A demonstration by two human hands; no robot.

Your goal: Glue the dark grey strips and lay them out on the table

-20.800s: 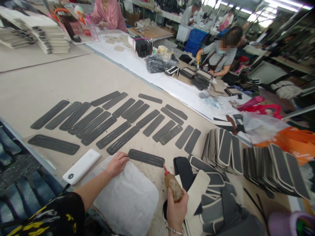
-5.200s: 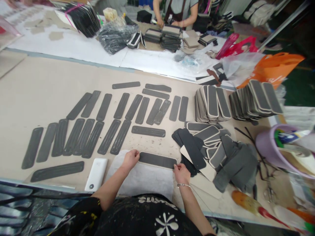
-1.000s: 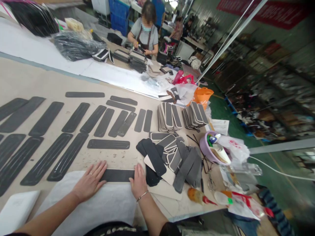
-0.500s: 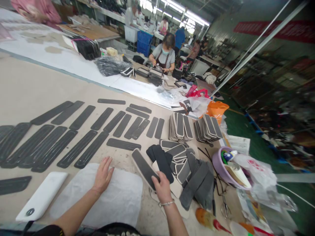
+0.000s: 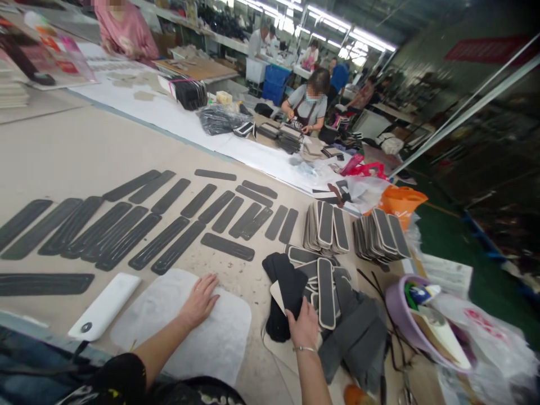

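Note:
My left hand (image 5: pixel 199 302) lies flat on a white sheet (image 5: pixel 223 332), fingers stretched out, with nothing in it. My right hand (image 5: pixel 304 326) rests on the pile to the right, thumb and fingers apart, touching the edge of the dark fabric strips (image 5: pixel 280 315). Just beside its fingertips, a grey strip with a beige border (image 5: pixel 326 292) lies on top of several similar bordered strips. Wider grey fabric pieces (image 5: pixel 354 343) are heaped to the right of this hand. What lies under my right palm is hidden.
Rows of dark grey strips (image 5: pixel 175 242) with glossy lines cover the table's left and middle. Two bordered-strip stacks (image 5: pixel 324 225) (image 5: pixel 379 236) stand beyond the pile. A purple basin (image 5: pixel 392 306) is at right, a white oblong device (image 5: pixel 105 306) at left. People work across the table.
The bordered strip that my right hand held now lies on the pile, let go. My right hand has shifted onto the dark strips. The camera view has turned left.

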